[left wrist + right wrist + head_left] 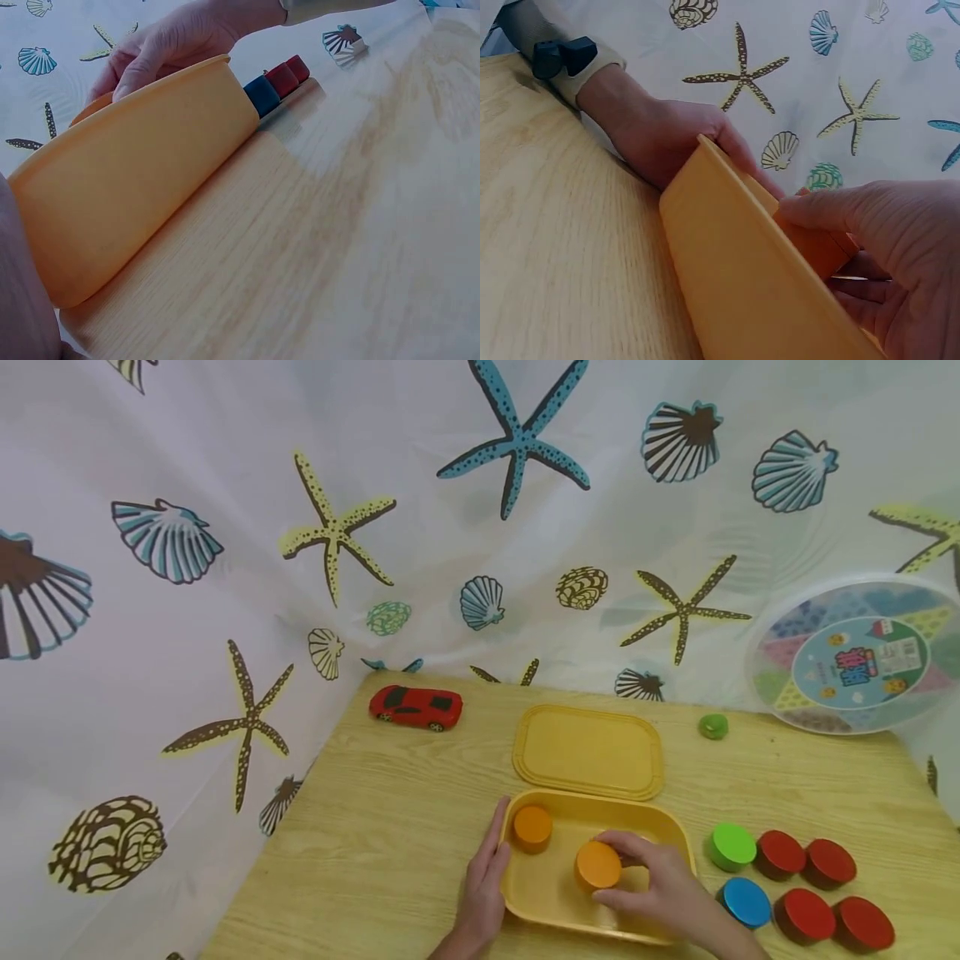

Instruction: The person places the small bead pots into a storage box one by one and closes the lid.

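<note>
In the head view, my right hand (648, 881) pinches an orange cylinder (597, 866) between thumb and fingers, inside the yellow-orange plastic box (592, 927). The right wrist view shows the thumb on the near side of this orange cylinder (821, 244), by the box wall. A second orange cylinder (532, 828) sits in the box's far left corner. My left hand (482, 889) lies along the outside of the box's left wall, its fingers straight against it. Close to the box's right side stand a green cylinder (732, 847) and a blue cylinder (745, 902).
Several red cylinders (804, 916) stand right of the green and blue ones. The yellow lid (588, 752) lies behind the box. A red toy car (416, 707) is at the back left, a small green object (713, 726) at the back right. A round printed package (855, 660) leans against the curtain.
</note>
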`<state>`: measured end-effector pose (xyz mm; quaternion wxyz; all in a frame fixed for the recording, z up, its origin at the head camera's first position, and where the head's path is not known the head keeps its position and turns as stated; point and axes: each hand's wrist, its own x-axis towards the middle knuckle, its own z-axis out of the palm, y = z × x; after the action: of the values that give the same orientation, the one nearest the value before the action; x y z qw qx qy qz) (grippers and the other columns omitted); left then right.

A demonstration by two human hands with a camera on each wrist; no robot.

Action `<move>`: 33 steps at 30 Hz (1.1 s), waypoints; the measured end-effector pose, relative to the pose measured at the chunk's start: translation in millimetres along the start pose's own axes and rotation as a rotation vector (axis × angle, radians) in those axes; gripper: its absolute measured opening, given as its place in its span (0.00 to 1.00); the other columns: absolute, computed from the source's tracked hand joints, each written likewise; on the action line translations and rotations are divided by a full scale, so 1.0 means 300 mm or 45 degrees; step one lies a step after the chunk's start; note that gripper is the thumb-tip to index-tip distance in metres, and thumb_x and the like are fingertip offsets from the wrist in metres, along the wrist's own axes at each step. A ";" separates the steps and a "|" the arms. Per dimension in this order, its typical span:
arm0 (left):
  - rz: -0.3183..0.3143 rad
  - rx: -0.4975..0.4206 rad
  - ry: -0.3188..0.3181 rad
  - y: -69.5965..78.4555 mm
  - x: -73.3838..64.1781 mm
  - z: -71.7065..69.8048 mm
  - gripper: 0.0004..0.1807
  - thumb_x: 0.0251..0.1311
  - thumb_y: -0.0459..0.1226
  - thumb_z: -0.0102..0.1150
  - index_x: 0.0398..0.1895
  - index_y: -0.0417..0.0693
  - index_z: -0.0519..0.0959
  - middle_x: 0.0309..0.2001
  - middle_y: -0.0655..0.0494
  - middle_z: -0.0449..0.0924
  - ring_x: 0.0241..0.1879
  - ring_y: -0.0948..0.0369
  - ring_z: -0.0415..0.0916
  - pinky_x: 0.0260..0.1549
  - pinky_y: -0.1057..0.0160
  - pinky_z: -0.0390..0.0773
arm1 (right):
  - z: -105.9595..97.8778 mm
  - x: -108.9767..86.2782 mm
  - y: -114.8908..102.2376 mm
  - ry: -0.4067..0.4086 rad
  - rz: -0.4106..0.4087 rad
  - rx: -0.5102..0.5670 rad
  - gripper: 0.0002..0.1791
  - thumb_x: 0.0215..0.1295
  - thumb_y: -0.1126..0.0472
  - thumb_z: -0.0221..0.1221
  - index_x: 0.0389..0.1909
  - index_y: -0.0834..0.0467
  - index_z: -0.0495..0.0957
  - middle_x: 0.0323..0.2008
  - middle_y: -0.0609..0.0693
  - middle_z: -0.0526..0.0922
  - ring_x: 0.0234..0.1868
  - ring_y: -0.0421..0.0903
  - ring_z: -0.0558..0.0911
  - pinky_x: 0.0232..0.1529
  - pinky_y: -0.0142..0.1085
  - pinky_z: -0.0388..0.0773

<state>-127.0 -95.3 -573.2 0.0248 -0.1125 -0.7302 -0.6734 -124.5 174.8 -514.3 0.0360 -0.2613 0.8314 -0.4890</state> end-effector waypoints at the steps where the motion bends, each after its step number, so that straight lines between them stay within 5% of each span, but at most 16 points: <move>1: 0.004 -0.003 -0.002 -0.001 0.000 0.000 0.29 0.86 0.38 0.31 0.86 0.53 0.49 0.84 0.50 0.48 0.82 0.57 0.43 0.73 0.79 0.45 | 0.013 0.010 0.003 -0.032 -0.003 0.014 0.29 0.64 0.52 0.73 0.63 0.56 0.79 0.55 0.50 0.87 0.48 0.38 0.86 0.50 0.37 0.86; 6: 0.009 -0.021 -0.014 -0.003 0.001 -0.001 0.29 0.86 0.38 0.30 0.86 0.51 0.49 0.84 0.48 0.47 0.82 0.57 0.43 0.73 0.78 0.45 | 0.070 0.051 0.002 -0.195 0.006 0.034 0.30 0.63 0.51 0.74 0.62 0.57 0.79 0.55 0.49 0.86 0.51 0.39 0.86 0.53 0.33 0.84; 13: 0.005 -0.027 -0.014 -0.002 0.001 -0.002 0.29 0.86 0.38 0.30 0.86 0.50 0.49 0.84 0.48 0.47 0.82 0.57 0.43 0.73 0.79 0.45 | 0.130 0.104 -0.015 -0.315 -0.075 -0.237 0.29 0.60 0.54 0.77 0.59 0.60 0.80 0.54 0.49 0.87 0.52 0.36 0.83 0.54 0.33 0.84; 19: -0.001 -0.047 -0.024 0.001 0.002 0.000 0.29 0.86 0.37 0.30 0.86 0.51 0.49 0.84 0.49 0.47 0.82 0.58 0.43 0.73 0.79 0.46 | 0.160 0.148 -0.042 -0.332 -0.086 -0.310 0.28 0.58 0.58 0.78 0.57 0.60 0.81 0.51 0.47 0.87 0.49 0.35 0.82 0.52 0.35 0.83; 33: -0.009 -0.025 -0.008 -0.001 0.006 0.007 0.29 0.86 0.39 0.31 0.86 0.50 0.50 0.84 0.49 0.48 0.82 0.58 0.43 0.72 0.79 0.45 | 0.182 0.160 -0.059 -0.261 -0.086 -0.225 0.26 0.58 0.64 0.77 0.57 0.64 0.81 0.52 0.54 0.87 0.51 0.42 0.86 0.51 0.32 0.85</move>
<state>-128.5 -93.0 -573.5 0.0190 -0.1124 -0.7241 -0.6802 -141.6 102.0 -518.4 0.0810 -0.3399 0.8540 -0.3855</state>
